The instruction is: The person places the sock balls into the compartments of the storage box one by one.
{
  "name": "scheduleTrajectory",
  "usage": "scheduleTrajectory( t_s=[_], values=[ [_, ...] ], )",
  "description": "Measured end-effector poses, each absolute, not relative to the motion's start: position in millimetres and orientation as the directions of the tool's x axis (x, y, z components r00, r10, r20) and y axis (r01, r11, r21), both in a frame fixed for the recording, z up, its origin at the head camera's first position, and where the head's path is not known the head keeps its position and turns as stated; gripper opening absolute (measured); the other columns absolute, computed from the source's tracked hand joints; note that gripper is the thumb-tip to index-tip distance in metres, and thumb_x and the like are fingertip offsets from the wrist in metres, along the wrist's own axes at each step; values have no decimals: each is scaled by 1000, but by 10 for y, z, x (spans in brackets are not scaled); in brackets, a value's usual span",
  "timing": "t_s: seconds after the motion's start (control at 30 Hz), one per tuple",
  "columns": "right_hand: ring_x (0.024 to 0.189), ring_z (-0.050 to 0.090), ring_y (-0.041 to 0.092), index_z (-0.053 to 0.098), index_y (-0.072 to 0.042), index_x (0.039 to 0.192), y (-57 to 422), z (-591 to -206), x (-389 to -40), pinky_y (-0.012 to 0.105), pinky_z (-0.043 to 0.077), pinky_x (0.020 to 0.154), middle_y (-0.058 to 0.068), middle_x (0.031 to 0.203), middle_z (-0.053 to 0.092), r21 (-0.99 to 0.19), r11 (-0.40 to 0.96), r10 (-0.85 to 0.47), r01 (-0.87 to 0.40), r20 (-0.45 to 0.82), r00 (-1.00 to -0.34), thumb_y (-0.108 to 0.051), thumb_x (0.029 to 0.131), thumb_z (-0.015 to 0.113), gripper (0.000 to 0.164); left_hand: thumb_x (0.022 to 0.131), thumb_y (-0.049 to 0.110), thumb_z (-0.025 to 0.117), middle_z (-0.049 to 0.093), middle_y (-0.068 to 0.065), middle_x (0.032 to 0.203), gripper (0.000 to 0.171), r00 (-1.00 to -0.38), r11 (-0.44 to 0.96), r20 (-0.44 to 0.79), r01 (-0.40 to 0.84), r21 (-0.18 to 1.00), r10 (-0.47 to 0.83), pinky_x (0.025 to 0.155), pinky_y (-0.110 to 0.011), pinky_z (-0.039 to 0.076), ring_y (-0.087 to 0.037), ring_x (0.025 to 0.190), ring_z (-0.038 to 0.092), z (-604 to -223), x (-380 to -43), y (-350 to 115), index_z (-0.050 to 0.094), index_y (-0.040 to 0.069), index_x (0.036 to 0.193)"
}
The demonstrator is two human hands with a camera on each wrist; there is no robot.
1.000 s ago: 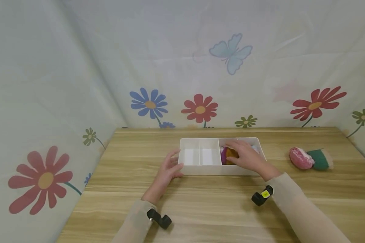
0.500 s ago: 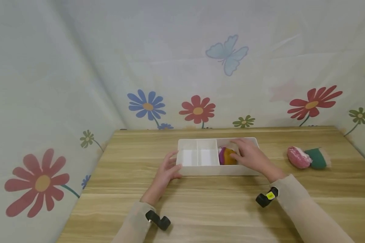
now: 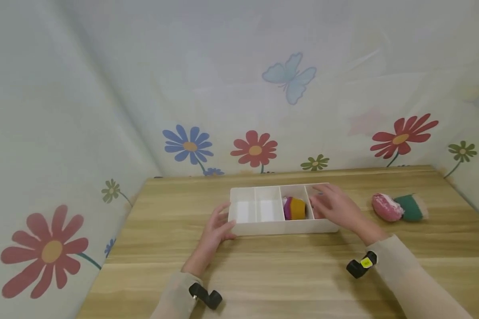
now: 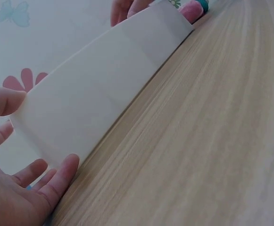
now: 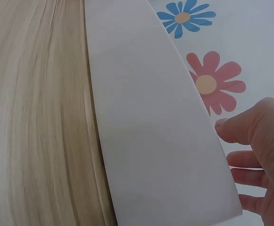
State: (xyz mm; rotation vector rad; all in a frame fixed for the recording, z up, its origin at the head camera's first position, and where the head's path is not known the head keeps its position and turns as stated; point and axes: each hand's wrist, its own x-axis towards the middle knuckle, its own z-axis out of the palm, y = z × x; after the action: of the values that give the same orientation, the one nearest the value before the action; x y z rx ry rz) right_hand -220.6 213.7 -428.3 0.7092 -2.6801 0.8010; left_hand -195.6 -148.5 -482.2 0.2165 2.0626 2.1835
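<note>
Box (image 3: 283, 227) sits smack between left hand (image 3: 214, 226) and right hand (image 3: 338, 209), long axis running from one to the other. Left's fingers are spread apart, just touching the near end, not clamped. Right dips into the opposite end; honestly can't tell if it's pinching anything. Yellow roll (image 3: 297, 208) sits inside, just left of right hand, so right's nearer. Pink roll (image 3: 386, 208) and green roll (image 3: 410, 208) lie further right.

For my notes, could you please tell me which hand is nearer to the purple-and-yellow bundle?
Right. The right hand is just right of the bundle, over the white box; the left hand is at the box's left end.
</note>
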Motion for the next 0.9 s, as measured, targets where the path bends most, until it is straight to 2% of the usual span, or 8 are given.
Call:
scheduleTrajectory(
  t_s=[0.17, 0.4, 0.63, 0.9],
  values=[
    [113, 46, 37, 47, -2, 131, 2274, -4292, -2161, 57, 40, 91, 21, 125, 50, -427, 762, -378, -486, 317, -870, -15, 89, 63, 47, 91, 19, 61, 40, -21, 133, 56, -981, -63, 18, 6, 998, 193, 76, -45, 52, -36, 113, 47, -4837, -1936, -1480, 35, 20, 141],
    [122, 36, 41, 40, -1, 137, 2432, -4224, -2069, 61, 33, 95, 24, 133, 41, -482, 785, -329, -388, 207, -921, -21, 91, 60, 54, 94, 10, 54, 34, -26, 137, 57, -975, -73, 4, -12, 997, 220, 81, -55, 48, -41, 117, 43, -4767, -1916, -1489, 27, 15, 144],
    [118, 39, 41, 43, 2, 133, 2562, -4243, -2052, 61, 35, 93, 25, 127, 45, -449, 800, -308, -398, 263, -914, -15, 87, 65, 53, 94, 8, 52, 32, -29, 137, 57, -972, -55, 3, -11, 998, 236, 84, -57, 46, -43, 117, 42, -4569, -1806, -1458, 25, 9, 144],
    [114, 41, 44, 46, 4, 128, 2732, -4239, -2022, 62, 36, 91, 27, 122, 48, -418, 802, -310, -428, 321, -895, -10, 84, 68, 52, 94, 7, 52, 33, -30, 136, 57, -973, -64, 10, -5, 998, 229, 83, -57, 46, -42, 117, 43, -4540, -1784, -1448, 26, 9, 144]
  ],
)
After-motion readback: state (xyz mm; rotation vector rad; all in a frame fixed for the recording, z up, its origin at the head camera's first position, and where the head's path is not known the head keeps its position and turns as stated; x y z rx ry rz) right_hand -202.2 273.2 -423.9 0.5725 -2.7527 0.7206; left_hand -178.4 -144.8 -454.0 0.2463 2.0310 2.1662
